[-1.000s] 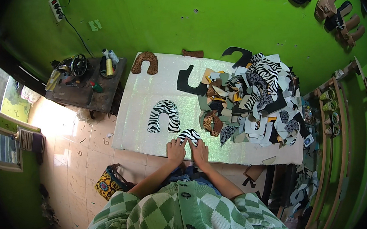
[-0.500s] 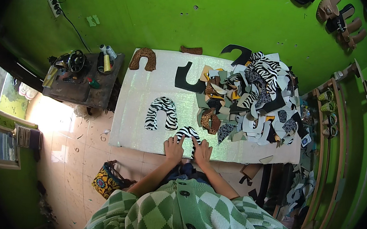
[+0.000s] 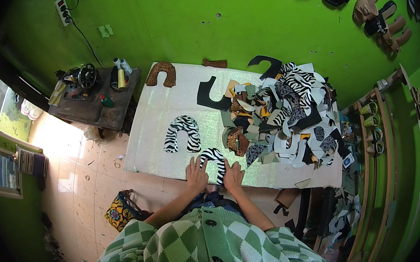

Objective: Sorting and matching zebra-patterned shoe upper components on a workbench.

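Bench [image 3: 158, 151], white top, stands on tile floor [image 3: 85, 185] w/ green wall [image 3: 179, 23] behind. Left hand [image 3: 196, 174] and right hand [image 3: 233, 176] lie flat, fingers spread, pressing small zebra-print piece [image 3: 213, 158] at near edge. Larger zebra-print piece [image 3: 183, 133] just beyond; scrap pile [image 3: 281, 117] far right.

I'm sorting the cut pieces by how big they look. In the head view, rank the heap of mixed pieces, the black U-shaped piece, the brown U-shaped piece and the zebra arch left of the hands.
1. Heap of mixed pieces
2. Zebra arch
3. Black U-shaped piece
4. Brown U-shaped piece

The arch and black piece look close; fisheye bending leaves that unsure.
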A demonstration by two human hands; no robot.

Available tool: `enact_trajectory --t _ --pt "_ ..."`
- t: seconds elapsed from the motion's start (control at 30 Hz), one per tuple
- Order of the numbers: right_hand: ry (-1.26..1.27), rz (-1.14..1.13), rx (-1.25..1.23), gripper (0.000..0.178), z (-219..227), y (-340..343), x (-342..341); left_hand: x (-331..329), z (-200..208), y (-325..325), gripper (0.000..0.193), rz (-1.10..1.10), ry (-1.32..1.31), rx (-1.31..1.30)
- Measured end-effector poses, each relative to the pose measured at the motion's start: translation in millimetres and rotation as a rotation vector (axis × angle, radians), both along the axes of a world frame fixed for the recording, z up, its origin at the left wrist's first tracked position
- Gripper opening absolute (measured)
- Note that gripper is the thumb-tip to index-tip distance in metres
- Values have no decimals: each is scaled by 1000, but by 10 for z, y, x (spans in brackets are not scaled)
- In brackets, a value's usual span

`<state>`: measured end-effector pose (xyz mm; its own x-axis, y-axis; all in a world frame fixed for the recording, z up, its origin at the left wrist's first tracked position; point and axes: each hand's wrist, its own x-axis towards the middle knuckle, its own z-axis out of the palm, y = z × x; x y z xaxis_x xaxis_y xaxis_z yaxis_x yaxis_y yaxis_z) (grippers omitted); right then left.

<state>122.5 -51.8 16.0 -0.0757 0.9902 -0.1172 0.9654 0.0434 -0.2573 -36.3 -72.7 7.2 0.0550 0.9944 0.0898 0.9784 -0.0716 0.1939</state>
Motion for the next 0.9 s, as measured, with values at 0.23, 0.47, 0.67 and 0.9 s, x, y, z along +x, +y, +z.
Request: enact_trajectory --t 0.23,0.47,0.67,0.9 --pt "129 196 203 46 -63 4 -187 4 -112 36 56 -106 -7 -111" --pt "47 147 154 45 -56 69 -222 -10 -124 53 55 -140 36 -113" --pt "185 130 108 34 -104 214 -133 -94 -44 75 59 -113 -151 -178" --pt "325 -100 -36 66 39 113 -196 -173 66 -45 72 363 -369 -221"
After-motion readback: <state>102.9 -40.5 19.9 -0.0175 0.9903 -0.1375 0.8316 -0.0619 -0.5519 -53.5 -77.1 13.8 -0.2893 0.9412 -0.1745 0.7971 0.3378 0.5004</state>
